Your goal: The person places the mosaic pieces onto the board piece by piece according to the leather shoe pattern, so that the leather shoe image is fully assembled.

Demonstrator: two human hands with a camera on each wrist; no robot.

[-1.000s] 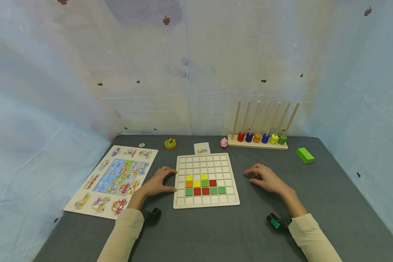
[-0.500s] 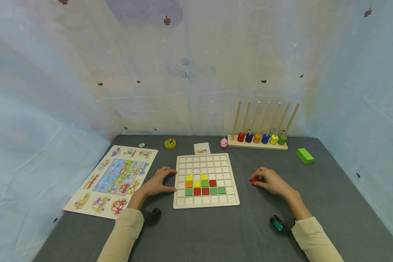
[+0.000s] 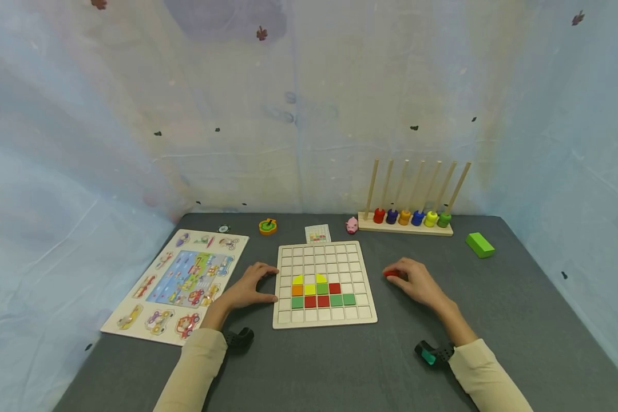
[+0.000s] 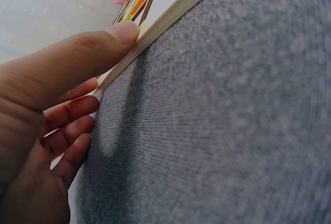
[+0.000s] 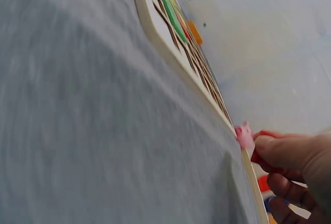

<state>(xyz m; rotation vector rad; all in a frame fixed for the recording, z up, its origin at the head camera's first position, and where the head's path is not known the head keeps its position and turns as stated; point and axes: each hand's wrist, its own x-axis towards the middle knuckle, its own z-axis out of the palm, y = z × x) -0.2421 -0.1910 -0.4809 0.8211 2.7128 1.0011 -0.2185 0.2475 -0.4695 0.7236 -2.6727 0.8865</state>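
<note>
In the head view, my right hand (image 3: 417,281) is off the grid board's right side, above the dark cloth. Thumb and fingers pinch a small red tile (image 3: 391,273); the right wrist view shows part of this red tile (image 5: 257,158) past the thumb. My left hand (image 3: 249,286) touches the left edge of the pale wooden grid board (image 3: 321,252), thumb and forefinger spread along it. Up close, the left thumb (image 4: 124,31) rests at the board's rim. Red, green, yellow and orange tiles (image 3: 323,300) fill several of its lower squares.
A small pattern card (image 3: 317,230) lies behind the board, near a pink pig (image 3: 352,225). A bead abacus (image 3: 404,226) stands at the back right, a green block (image 3: 479,245) farther right. The vehicle puzzle (image 3: 177,274) lies left, with a round orange-green toy (image 3: 268,226) behind.
My right hand has picked up the red tile from the cloth, drawn back slightly, and now moved left toward the board with it. The left hand has stayed at the board's edge.
</note>
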